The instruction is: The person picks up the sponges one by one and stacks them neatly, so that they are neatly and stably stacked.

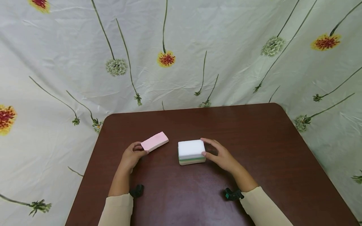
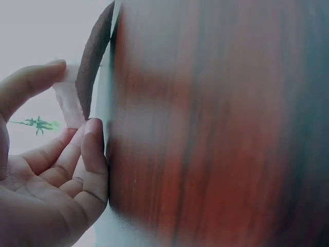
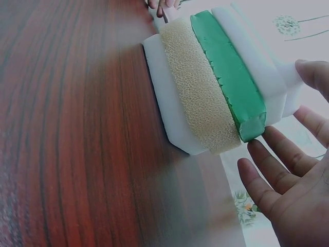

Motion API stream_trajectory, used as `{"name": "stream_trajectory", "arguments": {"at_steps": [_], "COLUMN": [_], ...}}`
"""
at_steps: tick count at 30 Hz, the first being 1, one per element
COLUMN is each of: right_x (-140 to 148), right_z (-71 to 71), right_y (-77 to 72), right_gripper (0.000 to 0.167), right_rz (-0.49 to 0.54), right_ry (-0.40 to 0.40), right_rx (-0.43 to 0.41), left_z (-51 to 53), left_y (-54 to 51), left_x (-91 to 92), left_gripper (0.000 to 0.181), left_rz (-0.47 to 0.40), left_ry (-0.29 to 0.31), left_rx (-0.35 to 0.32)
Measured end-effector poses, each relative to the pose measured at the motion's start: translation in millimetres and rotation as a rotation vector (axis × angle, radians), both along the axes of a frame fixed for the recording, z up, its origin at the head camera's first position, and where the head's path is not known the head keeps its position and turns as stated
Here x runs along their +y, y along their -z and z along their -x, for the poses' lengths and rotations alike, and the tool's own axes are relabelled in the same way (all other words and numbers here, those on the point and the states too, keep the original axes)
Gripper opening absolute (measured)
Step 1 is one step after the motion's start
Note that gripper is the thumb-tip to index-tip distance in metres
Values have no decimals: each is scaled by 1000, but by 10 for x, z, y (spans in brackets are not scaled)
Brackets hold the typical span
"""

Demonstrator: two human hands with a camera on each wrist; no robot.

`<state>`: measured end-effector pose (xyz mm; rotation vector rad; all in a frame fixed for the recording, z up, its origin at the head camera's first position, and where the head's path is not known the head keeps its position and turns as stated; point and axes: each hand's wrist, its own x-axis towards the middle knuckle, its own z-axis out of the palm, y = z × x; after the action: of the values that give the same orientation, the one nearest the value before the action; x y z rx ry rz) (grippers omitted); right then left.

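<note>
My left hand [image 1: 131, 158] pinches a flat pink sponge [image 1: 155, 141] by its near left end, tilted over the table. In the left wrist view a pale layer [image 2: 69, 103] and a dark layer [image 2: 92, 62] show between thumb and fingers. To its right stands a stack of blocks: a white sponge [image 1: 191, 148] on top, a green block [image 3: 229, 72] below, then a porous beige sponge [image 3: 198, 87] and a white block [image 3: 172, 98] at the bottom. My right hand [image 1: 223, 158] holds the top white sponge at its right side, thumb near, index finger far. Its other fingers spread beside the stack.
The dark brown table [image 1: 175, 194] has rounded far corners. A pale cloth with printed flowers [image 1: 183, 78] hangs behind and beside it. A black band device sits on the left wrist [image 1: 137, 191] and another on the right wrist [image 1: 233, 194].
</note>
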<state>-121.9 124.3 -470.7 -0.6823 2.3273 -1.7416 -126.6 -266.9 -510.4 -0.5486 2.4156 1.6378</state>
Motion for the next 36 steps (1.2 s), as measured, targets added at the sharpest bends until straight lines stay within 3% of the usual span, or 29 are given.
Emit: {"name": "stream_trajectory", "arguments": {"at_steps": [15,24,36], "right_x": [1,-5,-2], "right_z": [8,8,11], "right_y": [7,1,-5], "right_gripper": [56,55,55], "right_rz": [7,1,1], "right_ry": [-6,1,-7], "right_rx": [0,-3,-8], "left_z": [-72,-137,-212], "left_y": [-51,-187,-391], "left_x": [24,112,311], "left_gripper": [67,63,56], "left_rz": [-15,-72,-134], "left_ry": [-56,-73,-22], "left_rx": [45,77,173]}}
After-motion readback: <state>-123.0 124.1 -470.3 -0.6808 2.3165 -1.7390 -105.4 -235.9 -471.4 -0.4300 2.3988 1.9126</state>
